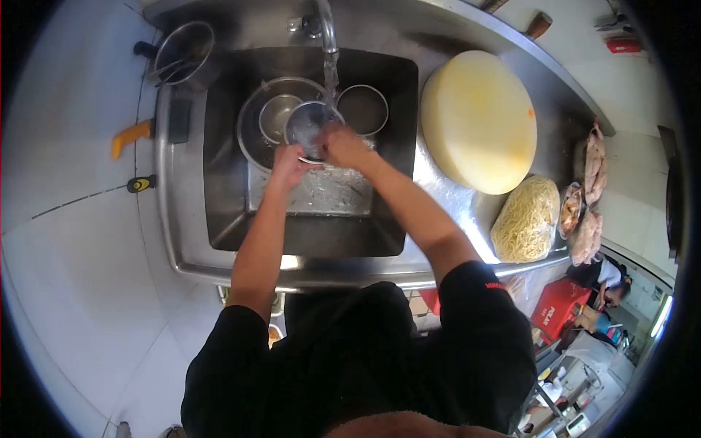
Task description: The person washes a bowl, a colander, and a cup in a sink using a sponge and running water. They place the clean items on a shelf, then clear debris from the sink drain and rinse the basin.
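Note:
Water runs from the faucet [327, 33] into the sink [307, 237], close to a round metal bowl [301, 125]. My left hand [289, 165] grips the near left rim of this bowl. Over the bowl's right side is my right hand [340, 144], its fingers bent inward and blurred; whether it holds anything cannot be made out. Behind and left of the bowl, a smaller metal bowl [275, 117] sits inside a wide metal basin [250, 139]. Another round container [363, 109] stands to the right, under the back of the sink.
A thick round yellowish block [478, 120] lies on the right counter, with bagged noodles [526, 223] and bagged meat [586, 237] beyond. A pot [185, 52] stands at the back left. Orange-handled [131, 136] and yellow-black [139, 184] tools are at the left edge. People [610, 281] appear far right.

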{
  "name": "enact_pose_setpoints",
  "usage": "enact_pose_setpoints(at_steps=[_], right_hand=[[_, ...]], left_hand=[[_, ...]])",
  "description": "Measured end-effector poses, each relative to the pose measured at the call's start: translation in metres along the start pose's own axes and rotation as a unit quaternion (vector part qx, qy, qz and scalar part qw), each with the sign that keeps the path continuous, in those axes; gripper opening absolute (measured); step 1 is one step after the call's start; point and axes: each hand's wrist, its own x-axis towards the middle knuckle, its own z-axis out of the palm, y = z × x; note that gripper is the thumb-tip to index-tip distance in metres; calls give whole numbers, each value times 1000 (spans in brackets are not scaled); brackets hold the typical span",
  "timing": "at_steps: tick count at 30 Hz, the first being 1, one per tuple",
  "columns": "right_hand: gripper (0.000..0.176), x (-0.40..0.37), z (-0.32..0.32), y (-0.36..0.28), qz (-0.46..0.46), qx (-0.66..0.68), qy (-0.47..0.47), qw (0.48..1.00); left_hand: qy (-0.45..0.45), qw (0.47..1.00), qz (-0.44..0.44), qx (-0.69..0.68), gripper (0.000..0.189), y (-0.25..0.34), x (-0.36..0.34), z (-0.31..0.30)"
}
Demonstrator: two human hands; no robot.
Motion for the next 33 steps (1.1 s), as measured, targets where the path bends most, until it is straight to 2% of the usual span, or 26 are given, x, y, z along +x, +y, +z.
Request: enact_pose_setpoints(at_steps=[2,3,6,7,9,10,11,12,13,16,17,20,21,22,24,25,28,31,33], right_hand=[[33,6,-7,3,49,-105,99,988],[32,10,11,0,59,-75,243,965],[32,-5,19,-10,81,144,148,975],[31,-17,16,-5,71,84,90,990],[29,-43,-3,-2,92,-48,107,989],[28,-59,-12,1,102,-117,115,981],[27,-80,-18,7,123,-111,164,972],[25,-103,-25,11,142,-106,211,961],[24,-126,-34,8,164,-72,237,955],[23,-190,-42,-10,190,-32,307,932],[24,-205,-37,-13,201,-17,328,923],[25,-233,-18,-6,228,21,384,895],[26,-234,-13,-7,233,30,398,887],[27,-235,-8,-7,238,39,409,880],[25,-233,0,-4,235,28,422,875],[24,-232,3,-3,235,15,425,874],[25,-232,11,3,212,-4,430,878],[27,-232,10,4,206,-16,430,879],[27,-234,11,5,196,-19,421,886]], left_hand=[[21,1000,-7,15,67,-27,6,8],[36,999,-14,16,77,-29,0,23],[36,994,18,103,32,1,-2,20],[27,991,32,130,47,24,-30,34],[45,952,104,283,55,25,-30,43],[51,922,141,356,59,26,-26,49],[62,841,233,485,60,27,-15,51],[72,734,319,596,61,27,1,47],[84,605,393,687,62,28,10,44],[30,536,559,631,66,59,2,65],[31,533,589,607,67,65,-4,78],[29,645,615,452,67,62,-22,131],[37,643,611,461,54,58,-18,146],[27,678,620,394,42,44,-24,175],[25,726,567,388,38,9,-22,219],[23,833,404,377,38,12,-55,255],[-41,854,333,397,35,-25,-36,299],[-131,871,366,301,33,-26,-35,283],[-134,861,427,242,33,-25,-18,217]])
